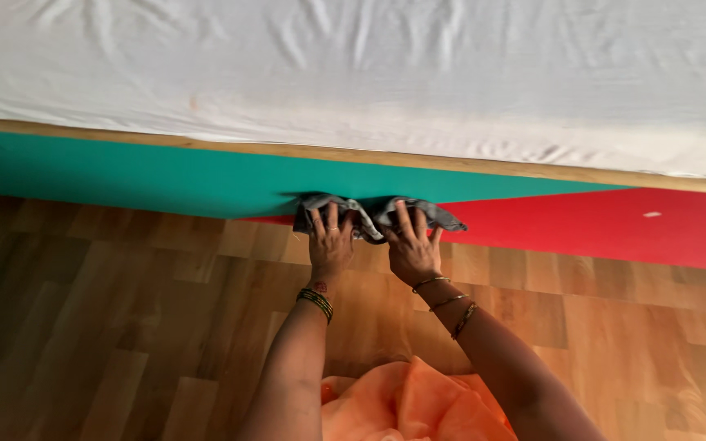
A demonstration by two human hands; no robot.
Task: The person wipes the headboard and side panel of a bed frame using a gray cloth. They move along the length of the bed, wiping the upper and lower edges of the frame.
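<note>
**Two hands press a grey cloth to the bed's coloured side panel**

The person's left hand [330,242] and right hand [412,247] lie side by side, fingers spread and flat, both pressing down on a crumpled grey cloth [377,214]. Neither hand is closed around it; the palms and fingers rest open on top, pinning the fabric against the surface beneath.

The cloth sits at the foot of the bed's side panel, where the panel meets the wooden floor [124,327]. It lies directly ahead of both hands, beyond the fingertips, with part of it tucked under them. Its long axis runs left to right, parallel with the bed's edge and across the line of the forearms. The ends point out sideways: the right end trails a little past the right hand, while the left end stops about at the left hand's outer fingers. Each hand covers its own half, so neither is clearly nearer; the middle fold bunches up between them.

The panel is teal [124,171] on the left and red [614,224] on the right, and the cloth straddles the place where the two colours meet. Above runs a wooden rail [451,159], and over that a white sheet [369,73], wrinkled, covers the mattress. Bangles circle both wrists, and orange fabric [410,404] shows at the bottom edge.
</note>
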